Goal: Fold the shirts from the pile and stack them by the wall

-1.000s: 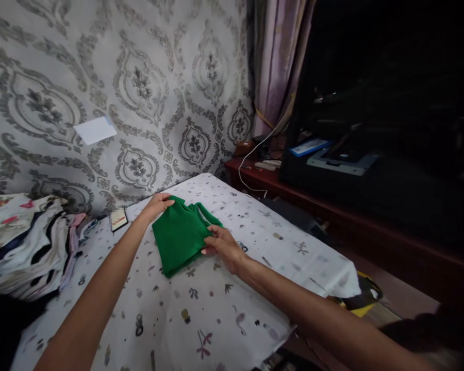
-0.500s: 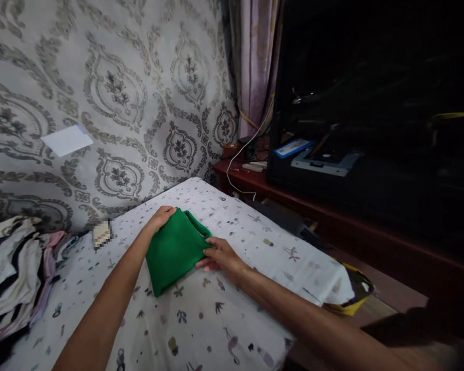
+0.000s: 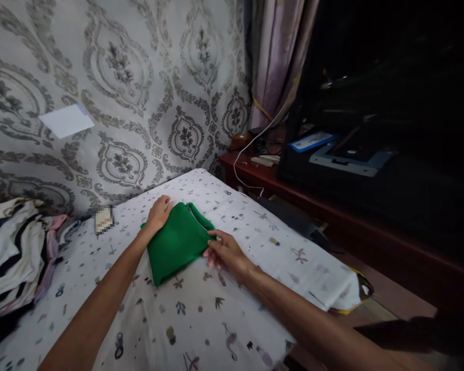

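Note:
A folded green cloth garment (image 3: 180, 242) lies on the white patterned bedsheet (image 3: 232, 288), its exact kind not clear. My left hand (image 3: 160, 212) rests along its far left edge, fingers stretched out and not gripping. A small bit of green shows on the other side of the left wrist. At the right corner, my right hand (image 3: 228, 251) pinches the garment's edge between thumb and fingers. Near that hand, the upper right side shows a folded-over layer.
A pile of folded clothes (image 3: 19, 252) sits at the left, close to a small blurred-out card (image 3: 104, 219) by the wall. Right of the bed runs a dark red wooden cabinet (image 3: 332, 211) with a white cable (image 3: 237, 165) hanging over its edge.
My left hand has slid slightly left off the garment's top corner, its fingers loosened. The right hand keeps its pinch. The camera view has shifted a little.

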Motion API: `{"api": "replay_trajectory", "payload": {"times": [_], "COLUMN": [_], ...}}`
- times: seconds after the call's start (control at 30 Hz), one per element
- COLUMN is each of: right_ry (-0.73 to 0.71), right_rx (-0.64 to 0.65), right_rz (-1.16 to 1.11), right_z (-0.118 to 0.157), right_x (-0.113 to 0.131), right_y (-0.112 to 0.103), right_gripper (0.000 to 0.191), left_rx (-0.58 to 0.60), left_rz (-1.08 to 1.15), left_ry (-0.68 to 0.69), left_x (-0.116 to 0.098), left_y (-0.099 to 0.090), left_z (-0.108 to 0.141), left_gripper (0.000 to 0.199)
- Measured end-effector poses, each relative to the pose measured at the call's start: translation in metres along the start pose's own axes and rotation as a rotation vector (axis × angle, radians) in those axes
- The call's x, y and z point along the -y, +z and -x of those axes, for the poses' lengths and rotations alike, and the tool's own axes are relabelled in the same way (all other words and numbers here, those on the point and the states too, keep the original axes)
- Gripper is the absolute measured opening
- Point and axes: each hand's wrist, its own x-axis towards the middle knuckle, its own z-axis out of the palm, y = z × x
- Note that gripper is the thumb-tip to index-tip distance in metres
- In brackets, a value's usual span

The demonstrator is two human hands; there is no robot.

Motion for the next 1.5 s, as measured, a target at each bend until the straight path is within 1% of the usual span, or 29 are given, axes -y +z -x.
{"api": "replay_trajectory", "payload": {"times": [0.07,0.13,0.17,0.23,0.3,0.33,0.4,0.47,0.53,0.67,0.8,0.87,0.93,1.0,1.07,1.13,1.2,1.27,1.33,1.43,1.5], "right_ry": [-0.209,-0.444,-0.547,-0.692,-0.742,-0.729,-0.642,-0.560,-0.536,-0.536,-0.518,-0.527,-0.547,-0.574,-0.598,-0.608,-0.602,-0.568,-0.521,-0.476,-0.454], "right_rx": [-0.068,-0.098,-0.075,0.038,0.168,0.207,0.235,0.226,0.215,0.196,0.197,0.194,0.202,0.229,0.262,0.287,0.315,0.364,0.421,0.472,0.493], "right_rz": [0.202,0.463,0.596,0.844,1.059,1.156,1.314,1.409,1.446,1.468,1.492,1.526,1.578,1.634,1.670,1.682,1.680,1.675,1.661,1.639,1.628], "right_z": [0.004,0.000,-0.005,-0.025,-0.052,-0.066,-0.091,-0.110,-0.122,-0.129,-0.127,-0.125,-0.124,-0.124,-0.128,-0.135,-0.145,-0.159,-0.174,-0.193,-0.202], "right_x": [0.006,0.019,0.027,0.041,0.050,0.051,0.047,0.037,0.025,0.013,0.014,0.017,0.021,0.027,0.034,0.043,0.053,0.061,0.067,0.072,0.073], "right_y": [-0.003,0.001,0.007,0.025,0.047,0.056,0.068,0.071,0.066,0.059,0.062,0.064,0.066,0.068,0.072,0.075,0.077,0.076,0.074,0.069,0.068], "right_gripper": [0.037,0.032,0.031,0.033,0.036,0.036,0.038,0.042,0.046,0.050,0.051,0.050,0.048,0.044,0.038,0.033,0.030,0.029,0.034,0.049,0.053], "left_rx": [-0.033,-0.047,-0.046,-0.014,0.049,0.085,0.133,0.136,0.126,0.146,0.154,0.153,0.130,0.085,0.052,0.062,0.102,0.116,0.076,-0.006,-0.023], "left_rz": [-0.043,-0.129,-0.184,-0.282,-0.350,-0.372,-0.393,-0.391,-0.375,-0.336,-0.295,-0.277,-0.268,-0.276,-0.307,-0.339,-0.343,-0.326,-0.305,-0.289,-0.296], "left_ry": [0.048,0.099,0.118,0.124,0.098,0.076,0.028,0.005,-0.012,-0.105,-0.265,-0.319,-0.343,-0.301,-0.164,-0.007,0.066,0.069,0.017,-0.086,-0.108], "left_x": [0.001,-0.001,-0.003,-0.010,-0.018,-0.021,-0.024,-0.022,-0.016,0.001,0.014,0.015,0.010,0.000,-0.013,-0.026,-0.033,-0.033,-0.029,-0.025,-0.029], "left_y": [-0.010,-0.013,-0.012,-0.006,0.004,0.009,0.018,0.023,0.025,0.019,0.005,-0.001,-0.004,-0.002,0.004,0.012,0.018,0.018,0.012,-0.001,-0.009], "left_z": [0.030,0.063,0.077,0.100,0.111,0.114,0.115,0.114,0.112,0.102,0.084,0.078,0.081,0.095,0.120,0.151,0.182,0.206,0.220,0.225,0.223], "left_gripper": [0.034,0.041,0.045,0.052,0.058,0.060,0.064,0.067,0.071,0.078,0.074,0.072,0.073,0.075,0.078,0.078,0.073,0.068,0.064,0.058,0.050]}}
